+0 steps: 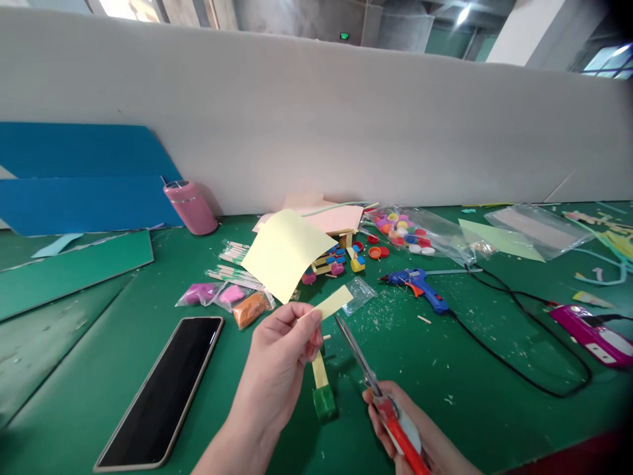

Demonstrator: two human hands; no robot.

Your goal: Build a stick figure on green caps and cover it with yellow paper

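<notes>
My left hand (281, 359) pinches a short strip of pale yellow paper (337, 302) between thumb and fingers. A pair of scissors (363, 363) with red on its handle is gripped in my right hand (400, 422). The scissor tips point up at the strip's lower edge; whether they touch it I cannot tell. Below my left hand lies a small green block (324, 402) with a yellow paper strip attached. Behind it, a larger curved sheet of pale yellow paper (289, 251) rests over other craft pieces.
On the left lie a phone (161, 392) and a pink cup (191, 208). Bagged clay (250, 309) sits behind my left hand. A blue glue gun (418, 285), its black cable (504, 376), a magenta power strip (591, 333) and a bag of bottle caps (408, 231) occupy the right.
</notes>
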